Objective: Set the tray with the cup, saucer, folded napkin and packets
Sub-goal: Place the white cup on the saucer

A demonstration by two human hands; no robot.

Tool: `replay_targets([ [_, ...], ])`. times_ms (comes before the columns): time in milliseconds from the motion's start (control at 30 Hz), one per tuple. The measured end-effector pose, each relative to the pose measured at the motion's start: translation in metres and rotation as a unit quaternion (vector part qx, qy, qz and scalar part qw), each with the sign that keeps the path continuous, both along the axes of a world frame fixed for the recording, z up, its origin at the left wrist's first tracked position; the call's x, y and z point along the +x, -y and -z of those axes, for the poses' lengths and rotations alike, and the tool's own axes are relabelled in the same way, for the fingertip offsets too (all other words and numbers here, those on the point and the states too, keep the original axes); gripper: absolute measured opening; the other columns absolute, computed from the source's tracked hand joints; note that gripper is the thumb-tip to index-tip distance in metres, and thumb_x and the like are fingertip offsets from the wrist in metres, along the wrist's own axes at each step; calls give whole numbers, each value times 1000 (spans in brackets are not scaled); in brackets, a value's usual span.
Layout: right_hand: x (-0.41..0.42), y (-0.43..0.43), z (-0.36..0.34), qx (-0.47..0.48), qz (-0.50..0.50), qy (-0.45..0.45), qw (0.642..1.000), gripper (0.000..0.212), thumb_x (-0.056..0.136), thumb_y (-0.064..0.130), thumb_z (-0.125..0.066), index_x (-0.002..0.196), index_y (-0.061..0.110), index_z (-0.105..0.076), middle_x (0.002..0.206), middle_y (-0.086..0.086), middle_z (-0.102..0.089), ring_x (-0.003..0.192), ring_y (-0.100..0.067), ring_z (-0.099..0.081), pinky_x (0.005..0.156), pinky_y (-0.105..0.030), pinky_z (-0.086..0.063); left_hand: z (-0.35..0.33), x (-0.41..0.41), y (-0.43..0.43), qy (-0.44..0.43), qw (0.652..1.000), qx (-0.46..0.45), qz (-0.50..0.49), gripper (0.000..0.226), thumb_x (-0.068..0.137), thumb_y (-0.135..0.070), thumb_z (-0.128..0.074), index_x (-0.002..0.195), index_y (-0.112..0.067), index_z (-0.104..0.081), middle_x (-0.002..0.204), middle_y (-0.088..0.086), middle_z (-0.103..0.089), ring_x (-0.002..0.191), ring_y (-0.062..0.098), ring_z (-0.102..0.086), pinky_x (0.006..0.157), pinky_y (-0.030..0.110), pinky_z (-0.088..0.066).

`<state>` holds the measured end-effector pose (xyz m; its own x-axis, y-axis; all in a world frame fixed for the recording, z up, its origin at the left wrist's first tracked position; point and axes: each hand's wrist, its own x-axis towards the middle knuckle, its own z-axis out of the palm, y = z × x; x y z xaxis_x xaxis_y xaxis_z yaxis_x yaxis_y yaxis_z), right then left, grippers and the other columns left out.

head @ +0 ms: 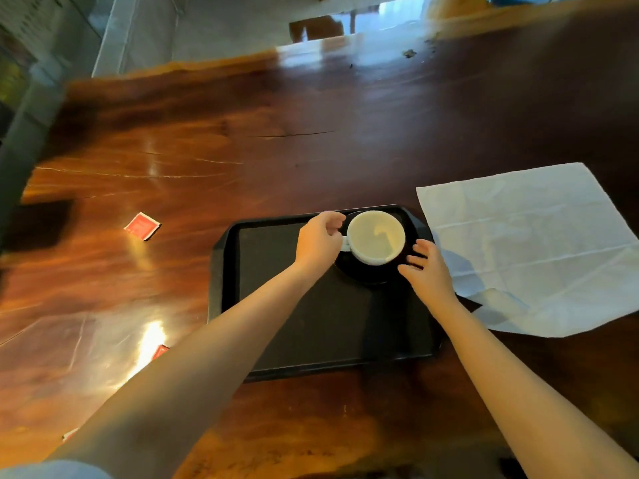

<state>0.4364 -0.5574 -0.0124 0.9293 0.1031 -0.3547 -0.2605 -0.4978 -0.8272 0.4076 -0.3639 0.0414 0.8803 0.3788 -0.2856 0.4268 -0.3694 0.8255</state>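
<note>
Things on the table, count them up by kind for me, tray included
Tray: 1
Saucer: 1
Cup: 1
Napkin: 1, unfolded
Red packets: 3, two partly hidden
Total: 7

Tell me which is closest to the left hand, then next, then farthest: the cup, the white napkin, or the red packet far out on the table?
1. Cup: touching the left hand, on the tray.
2. White napkin: right, beyond the tray.
3. Red packet: far left on the table.
</note>
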Motion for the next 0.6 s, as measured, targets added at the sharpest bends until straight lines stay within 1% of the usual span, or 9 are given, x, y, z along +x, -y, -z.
replay_targets([
  [100,-19,19,-9,-23,19,2,1000,53,87,4,-60,135,8,-38,136,-11,-48,119,-22,-51,94,-30,-42,-7,2,11,27,999,-36,31,36,84,3,-43,108,-14,-64,107,2,-65,103,15,-59,82,20,-45],
  [167,-37,37,-13,-49,32,3,998,45,88,6,-58,130,8,-43,129,-11,-53,113,-20,-53,90,-28,-42,-9,3,26,30,996,-54,65,34,84,3,-44,104,-15,-65,103,-1,-65,100,14,-59,83,21,-46],
  [233,-55,57,-16,-70,44,3,997,38,89,6,-57,126,8,-48,124,-11,-57,109,-19,-55,88,-27,-42,-9,0,48,26,991,-60,114,32,85,4,-46,105,-12,-65,103,-1,-64,97,12,-58,82,10,-41],
  [267,-64,68,-17,-81,45,1,996,36,89,7,-56,124,8,-50,122,-11,-59,108,-19,-56,88,-26,-42,-8,-2,61,24,988,-66,139,30,86,4,-46,104,-11,-64,104,0,-64,98,13,-58,83,7,-40],
  [300,-72,78,-18,-90,45,-1,995,34,90,7,-55,123,8,-51,121,-11,-60,107,-18,-56,88,-25,-42,-7,-5,71,22,984,-76,161,29,85,4,-47,104,-12,-64,107,1,-64,100,16,-59,86,13,-44],
  [367,-81,96,-22,-102,50,5,994,31,91,9,-54,122,8,-53,120,-10,-60,106,-17,-56,89,-24,-41,-5,-9,89,17,977,-89,194,32,84,4,-48,108,-13,-62,109,6,-64,102,21,-60,89,32,-51],
  [400,-82,105,-23,-106,52,9,993,31,91,10,-54,122,9,-54,120,-10,-61,107,-17,-56,89,-23,-41,-3,-11,97,9,974,-84,209,34,84,3,-49,111,-13,-61,109,7,-64,102,22,-60,89,37,-52],
  [467,-78,124,-24,-115,56,12,992,30,92,12,-53,122,9,-54,121,-9,-60,109,-18,-55,88,-23,-41,1,-14,112,-12,968,-65,242,33,86,-2,-51,115,-14,-59,109,6,-65,101,22,-61,88,39,-53],
  [600,-62,168,-19,-147,37,22,988,29,93,10,-50,122,10,-53,122,-9,-58,112,-20,-55,91,-28,-43,12,-18,151,-35,957,-26,288,32,89,-9,-51,120,-15,-57,109,5,-66,99,20,-61,85,31,-51],
])
